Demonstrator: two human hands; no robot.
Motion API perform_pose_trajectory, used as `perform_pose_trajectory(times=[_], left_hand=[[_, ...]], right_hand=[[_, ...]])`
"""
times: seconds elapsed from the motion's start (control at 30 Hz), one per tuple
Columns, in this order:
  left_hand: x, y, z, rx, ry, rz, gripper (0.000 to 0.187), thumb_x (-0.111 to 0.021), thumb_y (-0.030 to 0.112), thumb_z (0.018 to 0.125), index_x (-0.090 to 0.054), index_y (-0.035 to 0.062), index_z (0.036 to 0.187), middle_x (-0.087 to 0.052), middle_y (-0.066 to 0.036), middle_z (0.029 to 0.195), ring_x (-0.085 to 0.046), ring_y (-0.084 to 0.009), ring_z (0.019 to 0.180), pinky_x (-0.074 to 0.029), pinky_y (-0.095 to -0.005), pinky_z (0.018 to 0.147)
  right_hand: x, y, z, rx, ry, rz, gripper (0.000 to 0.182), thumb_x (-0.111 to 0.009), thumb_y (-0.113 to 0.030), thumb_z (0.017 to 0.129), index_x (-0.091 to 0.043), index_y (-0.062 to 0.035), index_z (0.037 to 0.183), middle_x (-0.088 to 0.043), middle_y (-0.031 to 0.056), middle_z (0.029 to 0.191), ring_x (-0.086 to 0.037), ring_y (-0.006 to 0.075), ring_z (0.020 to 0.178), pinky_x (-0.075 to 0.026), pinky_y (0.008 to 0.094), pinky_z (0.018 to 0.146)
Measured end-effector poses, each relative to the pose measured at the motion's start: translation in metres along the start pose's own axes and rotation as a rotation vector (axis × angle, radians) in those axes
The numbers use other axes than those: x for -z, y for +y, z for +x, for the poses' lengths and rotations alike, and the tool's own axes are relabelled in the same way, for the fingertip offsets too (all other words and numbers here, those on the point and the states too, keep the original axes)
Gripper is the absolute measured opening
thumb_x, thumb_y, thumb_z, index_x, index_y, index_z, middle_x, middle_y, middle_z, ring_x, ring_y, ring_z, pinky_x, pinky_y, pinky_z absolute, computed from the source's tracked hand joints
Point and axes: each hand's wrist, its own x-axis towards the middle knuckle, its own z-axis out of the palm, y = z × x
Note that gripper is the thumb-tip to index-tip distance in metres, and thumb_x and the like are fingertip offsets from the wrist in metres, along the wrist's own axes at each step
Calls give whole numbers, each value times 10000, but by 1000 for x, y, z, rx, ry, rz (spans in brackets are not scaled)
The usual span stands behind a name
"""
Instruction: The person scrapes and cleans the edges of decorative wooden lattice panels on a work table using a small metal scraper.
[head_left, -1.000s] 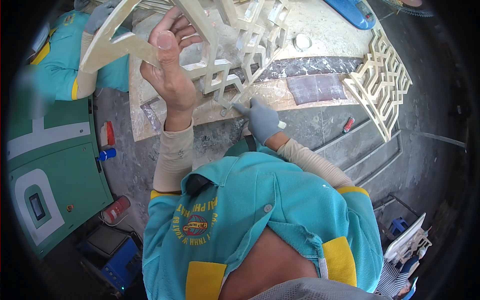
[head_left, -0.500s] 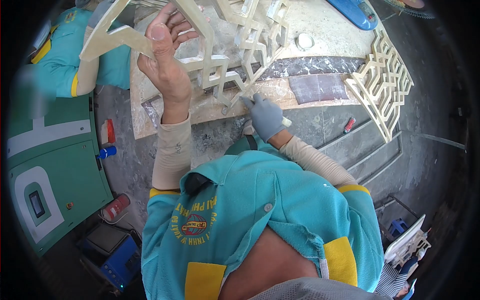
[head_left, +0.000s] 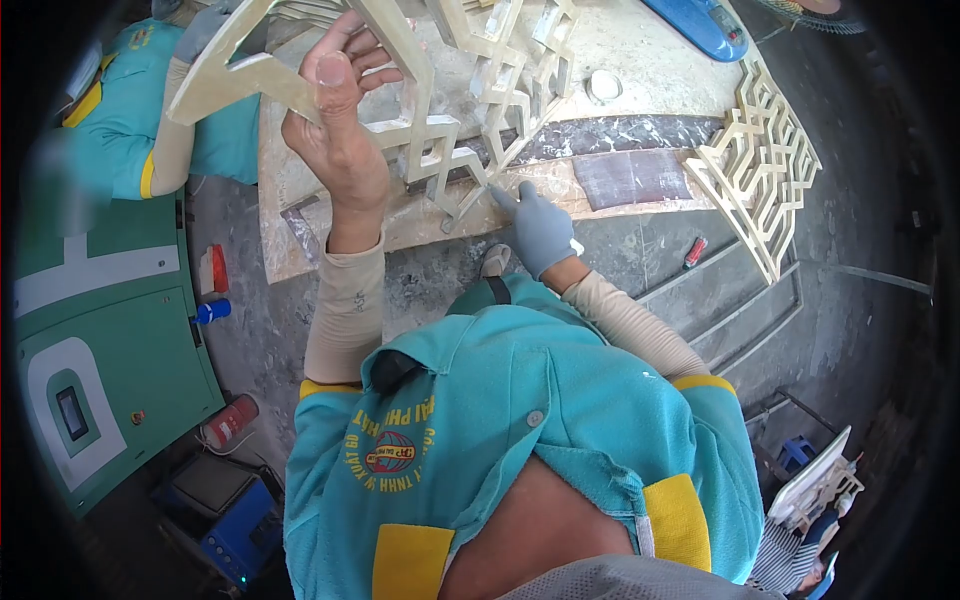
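Note:
A pale lattice frame [head_left: 415, 110] of angled bars stands tilted over the worktable [head_left: 640, 110]. My bare left hand [head_left: 345, 130] is wrapped round one of its bars at the upper left, thumb towards me. My right hand [head_left: 541, 230], in a grey glove, is at the table's near edge, its index finger stretched to the lower tip of the frame. Something small and white [head_left: 577, 246] shows beside the gloved palm; the other fingers are curled round it, mostly hidden.
A second lattice [head_left: 765, 160] lies at the table's right end. A small round dish [head_left: 603, 86] and a blue object [head_left: 705, 25] are farther back. A co-worker's sleeve [head_left: 172, 150] is at the left, above a green cabinet [head_left: 120, 340]. Metal bars [head_left: 750, 310] lie low on the right.
My left hand and the frame's near part have shifted slightly right and down. My right hand has moved a little to the right, its index finger still at the frame's lower tip.

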Motion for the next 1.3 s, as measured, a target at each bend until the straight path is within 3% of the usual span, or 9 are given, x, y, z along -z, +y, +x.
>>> perform_pose_trajectory(times=[0.33,0.4,0.53,0.7,0.8,0.93,1.1,1.23,1.3], left_hand=[[0,1,1,5,3,-2,657,-438,442,1020,-475,-154,1293,-643,-261,1100,-687,-269,945,-575,-341,775],[0,1,0,20,9,0,662,-441,446,1018,-475,-154,1295,-644,-257,1098,-686,-267,943,-575,-340,772],[0,0,0,9,-5,0,668,-438,450,1017,-468,-154,1300,-644,-263,1107,-691,-277,952,-576,-341,771],[-3,-1,0,10,42,-71,625,-497,420,1001,-535,-152,1247,-664,-236,1072,-693,-243,910,-575,-328,746],[-3,2,0,23,35,-76,620,-493,412,1002,-532,-156,1248,-663,-237,1077,-694,-241,908,-574,-325,749],[-9,3,-3,3,35,-81,614,-490,404,1004,-528,-159,1246,-666,-240,1071,-698,-243,902,-575,-327,746],[-11,8,-4,-7,26,-47,602,-485,386,1004,-526,-167,1239,-672,-244,1047,-703,-247,893,-579,-332,737],[-8,6,-4,-4,39,-43,601,-485,382,1005,-523,-171,1238,-671,-246,1046,-705,-250,897,-581,-330,738],[-8,6,-3,-17,32,-40,599,-483,380,1007,-524,-171,1238,-671,-247,1048,-706,-254,898,-582,-330,739]], right_hand=[[-8,-9,-11,52,-112,209,441,-581,-134,872,-611,-266,1292,-575,143,982,-656,363,753,-541,457,642],[-1,-8,-6,-91,-83,190,500,-611,-94,832,-596,-282,1295,-589,135,1066,-683,358,831,-561,449,672],[-1,-9,-4,-116,-48,126,481,-599,-104,840,-605,-295,1282,-592,145,1054,-681,362,854,-563,448,672],[-6,-10,-15,67,-177,208,451,-544,-99,884,-639,-328,1260,-587,116,953,-650,338,788,-528,434,658],[7,6,-18,-55,-50,268,453,-546,-105,890,-641,-332,1270,-584,113,946,-646,333,778,-521,430,648],[28,15,-4,-119,64,235,459,-566,-107,875,-638,-309,1281,-571,112,910,-641,322,755,-513,424,628],[2,9,11,46,150,-60,480,-604,-74,834,-600,-228,1289,-569,124,980,-666,321,793,-540,444,627],[19,4,9,-3,30,-19,430,-580,-70,856,-603,-200,1265,-566,122,970,-668,323,779,-543,439,622],[25,4,10,-36,-10,4,577,-593,-44,808,-563,-262,1342,-550,126,992,-671,326,749,-542,434,610]])
